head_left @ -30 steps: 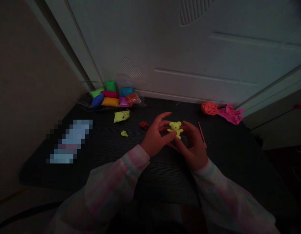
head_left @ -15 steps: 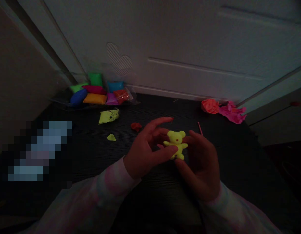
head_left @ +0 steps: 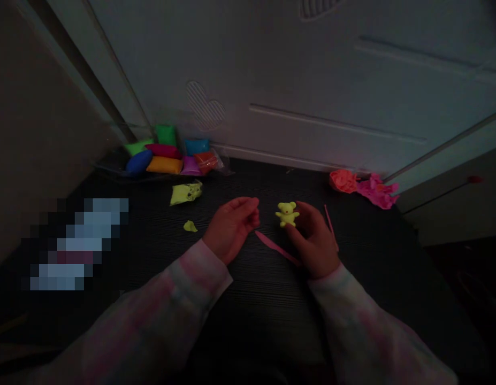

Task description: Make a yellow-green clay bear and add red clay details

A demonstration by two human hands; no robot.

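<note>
My right hand (head_left: 315,240) grips a small yellow clay bear (head_left: 287,215) between thumb and fingers. The bear is upright, its front towards me, with round ears, outstretched arms and a tiny reddish nose. To its left, my left hand (head_left: 234,227) is closed, thumb pressed on the curled fingers; whatever may be in that pinch is hidden. A pink modelling knife (head_left: 275,248) lies on the dark table between my hands. Beside the right hand rests a thin pink stick tool (head_left: 330,224).
At the back left, a clear bag holds several coloured clay packets (head_left: 164,165). Nearer lie an opened yellow packet (head_left: 185,193) and a yellow scrap (head_left: 190,226). Crumpled orange (head_left: 343,181) and pink (head_left: 378,191) pieces sit at the back right, before a white panel (head_left: 272,69). A blurred-out patch is at left.
My left hand has let go of the bear, moved left and closed its fingers. The right hand now holds the bear alone, slightly farther off. The red lump on the table no longer shows.
</note>
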